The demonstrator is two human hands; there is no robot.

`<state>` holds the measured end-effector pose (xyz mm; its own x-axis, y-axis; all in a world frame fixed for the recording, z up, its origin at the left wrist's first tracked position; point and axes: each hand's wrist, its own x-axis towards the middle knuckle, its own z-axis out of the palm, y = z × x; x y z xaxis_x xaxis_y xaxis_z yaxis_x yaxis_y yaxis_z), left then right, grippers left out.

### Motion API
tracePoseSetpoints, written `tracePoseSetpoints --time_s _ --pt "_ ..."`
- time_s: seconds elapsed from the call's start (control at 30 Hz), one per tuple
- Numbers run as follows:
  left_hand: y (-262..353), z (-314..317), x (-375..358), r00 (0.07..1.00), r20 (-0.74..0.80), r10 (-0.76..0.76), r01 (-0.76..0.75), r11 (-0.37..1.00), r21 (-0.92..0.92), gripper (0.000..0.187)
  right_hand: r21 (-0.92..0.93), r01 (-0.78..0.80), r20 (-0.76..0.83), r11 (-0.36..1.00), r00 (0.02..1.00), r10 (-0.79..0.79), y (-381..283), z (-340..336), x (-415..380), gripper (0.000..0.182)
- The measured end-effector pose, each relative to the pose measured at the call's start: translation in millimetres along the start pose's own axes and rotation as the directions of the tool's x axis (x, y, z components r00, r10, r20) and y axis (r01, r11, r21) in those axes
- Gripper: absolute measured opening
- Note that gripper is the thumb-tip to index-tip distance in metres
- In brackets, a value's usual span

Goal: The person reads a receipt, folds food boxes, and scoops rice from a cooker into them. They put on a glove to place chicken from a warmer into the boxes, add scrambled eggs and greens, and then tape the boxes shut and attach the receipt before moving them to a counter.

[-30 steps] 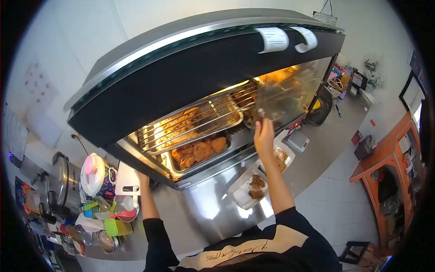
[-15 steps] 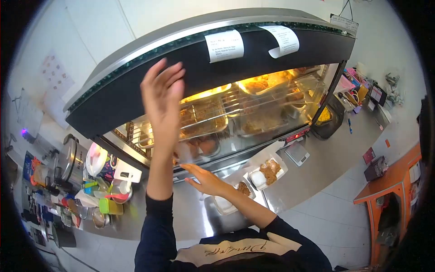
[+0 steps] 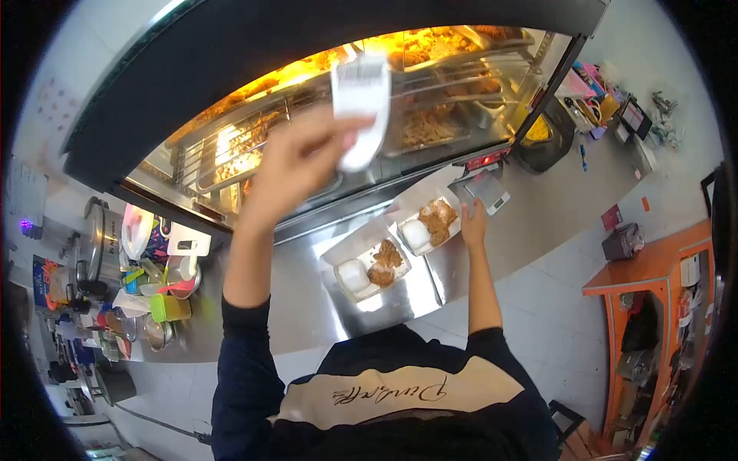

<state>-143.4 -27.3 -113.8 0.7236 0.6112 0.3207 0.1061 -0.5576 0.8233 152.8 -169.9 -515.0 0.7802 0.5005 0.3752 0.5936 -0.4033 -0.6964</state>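
My left hand (image 3: pixel 304 165) is raised before the display warmer and pinches a white printed receipt (image 3: pixel 361 107) between thumb and fingers. Down at the counter, my right hand (image 3: pixel 474 224) has its fingers stretched out along the right edge of a takeaway box (image 3: pixel 458 230). That box contains white rice (image 3: pixel 416 234) and brown fried chicken (image 3: pixel 437 220). To its left stands a second open takeaway box (image 3: pixel 338 286), filled with rice (image 3: pixel 352 276) and fried pieces (image 3: pixel 384 263). A small digital scale (image 3: pixel 487 190) lies just beyond my right hand.
The heated display warmer (image 3: pixel 307 219) spans the back, with food trays on racks inside. Utensils, tubs and a green container (image 3: pixel 171 307) crowd the left side of the steel counter (image 3: pixel 261 326). A black bin (image 3: pixel 557 142) stands at right, and an orange shelf (image 3: pixel 646 265) beyond.
My left hand has come down from the warmer's top and now holds a receipt. My right hand has moved from beside the left box to the right box's far side. The view has shifted.
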Motion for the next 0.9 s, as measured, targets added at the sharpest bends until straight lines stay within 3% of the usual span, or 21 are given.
tracePoseSetpoints --time_s 0.07,0.1,0.13,0.17,0.2,0.3,0.37,0.47,0.5,0.57,0.6,0.67,0.7,0.77,0.83,0.9 --pt "-51 1 -49 0.999 0.049 0.012 -0.022 0.976 0.218 0.018 0.08 -0.133 0.282 0.988 0.954 0.106 11 10 -3 0.052" --pt "-81 -4 -74 0.997 0.059 0.047 -0.064 0.943 0.327 0.016 -0.033 -0.144 0.291 0.989 0.945 0.147 4 5 -12 0.052" --pt "-105 -18 -101 0.964 0.188 -0.187 0.105 0.921 0.375 0.017 -0.146 -0.147 0.292 0.978 0.939 0.185 -16 -9 -15 0.053" --pt "-124 -32 -129 0.864 0.291 -0.411 0.259 0.859 0.442 0.019 -0.257 -0.143 0.29 0.956 0.932 0.218 -30 -17 -18 0.053" --pt "-138 -39 -154 0.773 0.351 -0.528 0.366 0.824 0.433 0.024 -0.277 -0.193 0.299 0.941 0.914 0.275 -31 -19 -24 0.053" --pt "-209 -30 -230 0.518 0.451 -0.727 0.594 0.685 0.422 0.04 -0.261 -0.288 0.304 0.922 0.882 0.361 -15 -20 -46 0.051" --pt "-228 11 -254 0.46 0.391 -0.797 0.661 0.601 0.449 0.048 -0.157 -0.336 0.256 0.929 0.894 0.367 24 0 -64 0.049" --pt "-254 87 -272 0.596 0.198 -0.778 0.744 0.628 0.226 0.058 -0.071 -0.292 0.281 0.954 0.912 0.3 8 -19 -67 0.044" --pt "-254 106 -267 0.616 0.133 -0.777 0.771 0.629 0.104 0.061 0.008 -0.27 0.212 0.963 0.941 0.262 9 -21 -70 0.043" --pt "-288 141 -270 0.637 -0.081 -0.767 0.77 0.627 0.12 0.059 0.151 -0.208 0.043 0.966 0.978 0.204 15 -31 -75 0.041" --pt "-308 162 -272 0.644 -0.182 -0.743 0.765 0.631 0.128 0.058 0.223 -0.366 0.094 0.903 0.931 0.354 19 -42 -75 0.042" --pt "-350 192 -280 0.632 -0.421 -0.651 0.703 0.71 -0.043 0.049 0.346 -0.637 0.221 0.688 0.769 0.6 27 -70 -71 0.043" --pt "-361 199 -277 0.594 -0.533 -0.603 0.65 0.749 -0.124 0.046 0.38 -0.662 0.242 0.646 0.746 0.621 41 -83 -69 0.044" --pt "-325 191 -260 0.589 -0.479 -0.651 0.746 0.666 0.013 0.036 0.441 -0.702 0.295 0.559 0.702 0.649 79 -110 -71 0.046" --pt "-337 204 -263 0.588 -0.668 -0.457 0.751 0.614 0.242 0.036 0.441 -0.729 0.297 0.523 0.668 0.682 119 -145 -77 0.05" --pt "-343 214 -274 0.618 -0.715 -0.327 0.63 0.75 0.202 0.041 0.454 -0.74 0.297 0.496 0.651 0.699 159 -180 -66 0.054"
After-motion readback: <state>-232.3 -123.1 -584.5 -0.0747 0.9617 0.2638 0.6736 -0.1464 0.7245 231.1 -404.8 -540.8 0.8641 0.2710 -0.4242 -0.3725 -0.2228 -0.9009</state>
